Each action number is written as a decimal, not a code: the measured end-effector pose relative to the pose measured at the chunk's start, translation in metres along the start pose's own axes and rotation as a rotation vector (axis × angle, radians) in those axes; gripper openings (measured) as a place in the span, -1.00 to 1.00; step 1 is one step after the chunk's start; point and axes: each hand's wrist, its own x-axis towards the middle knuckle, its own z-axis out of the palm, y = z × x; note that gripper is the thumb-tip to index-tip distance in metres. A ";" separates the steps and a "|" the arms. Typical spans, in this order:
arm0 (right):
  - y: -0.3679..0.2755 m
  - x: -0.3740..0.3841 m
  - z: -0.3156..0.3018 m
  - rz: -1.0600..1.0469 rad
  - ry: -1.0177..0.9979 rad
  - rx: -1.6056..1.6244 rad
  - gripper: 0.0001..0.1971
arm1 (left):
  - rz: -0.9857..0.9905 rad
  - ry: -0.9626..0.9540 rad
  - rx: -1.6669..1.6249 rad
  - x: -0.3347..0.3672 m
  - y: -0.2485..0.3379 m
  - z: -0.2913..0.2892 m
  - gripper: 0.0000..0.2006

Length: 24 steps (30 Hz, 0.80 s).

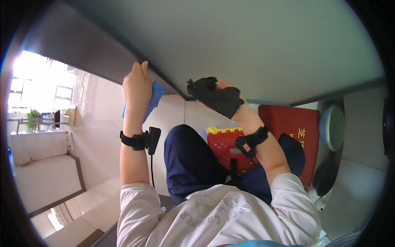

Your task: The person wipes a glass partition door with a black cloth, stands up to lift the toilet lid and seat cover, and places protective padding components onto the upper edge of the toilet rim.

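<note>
My left hand [138,86] is closed, its fingertips at the dark edge of a large grey panel [255,45]. A blue cloth [156,95] shows on both sides of that hand and seems held in its palm, though the hand hides most of it. In front of the same panel, my right hand [242,112] is wrapped in part by a bunched black cloth [216,96] that it holds. The cloth covers most of the right fingers; one fingertip shows above it. Both wrists carry black straps with small devices.
Between my bent knees stands a red and yellow plastic folding stool [222,142]. A dark red box or board [267,113] lies to its right, with a round green-blue basin [332,126] beyond. At far left are a table [49,181] and a green plant [33,118].
</note>
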 end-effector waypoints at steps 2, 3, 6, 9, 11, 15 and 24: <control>-0.001 -0.022 0.026 -0.060 0.040 -0.226 -0.56 | -0.025 -0.026 0.038 -0.001 -0.004 0.000 -0.61; -0.004 -0.033 0.038 -0.145 0.057 -0.445 -0.55 | -0.044 -0.020 0.029 0.000 -0.004 0.000 -0.61; -0.008 -0.051 0.060 -0.203 0.139 -0.638 -0.55 | -0.053 -0.018 0.027 0.000 -0.005 -0.001 -0.60; -0.011 -0.068 0.068 -0.285 0.208 -0.715 -0.54 | -0.074 -0.009 0.051 -0.001 -0.004 -0.002 -0.61; -0.012 -0.077 0.073 -0.331 0.201 -0.727 -0.54 | -0.109 -0.049 0.042 0.000 0.000 -0.007 -0.58; -0.006 -0.089 0.085 -0.427 0.203 -0.705 -0.48 | -0.112 -0.043 -0.076 -0.013 0.006 -0.018 -0.58; 0.010 -0.100 0.097 -0.478 0.193 -0.524 -0.70 | 0.064 -0.662 -1.104 -0.106 0.106 -0.023 -0.69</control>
